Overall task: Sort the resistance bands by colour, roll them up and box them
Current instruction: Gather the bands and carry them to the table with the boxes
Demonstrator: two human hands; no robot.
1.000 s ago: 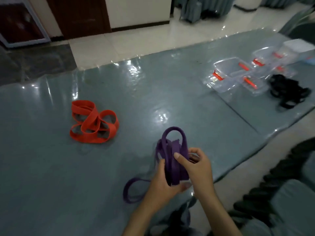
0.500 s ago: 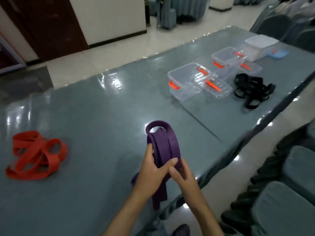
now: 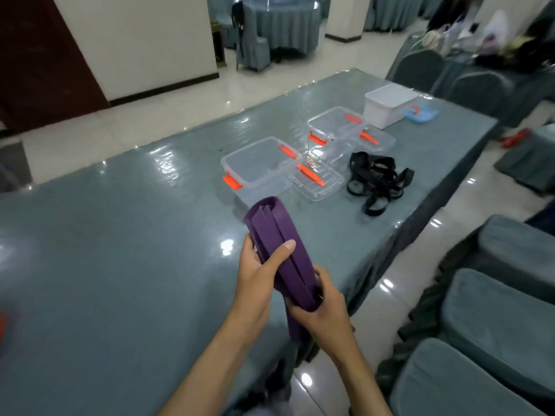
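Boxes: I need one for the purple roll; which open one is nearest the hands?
The clear box directly beyond the purple roll; the other boxes sit farther right.

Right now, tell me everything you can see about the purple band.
The purple band is a flat, matte, rubbery-looking strap folded into a long bundle of several layers, held tilted above the table near its front edge. The left hand grips its middle, thumb across the front. The right hand holds its lower end. A loose tail hangs below the hands. Its rounded top fold points toward the clear box.
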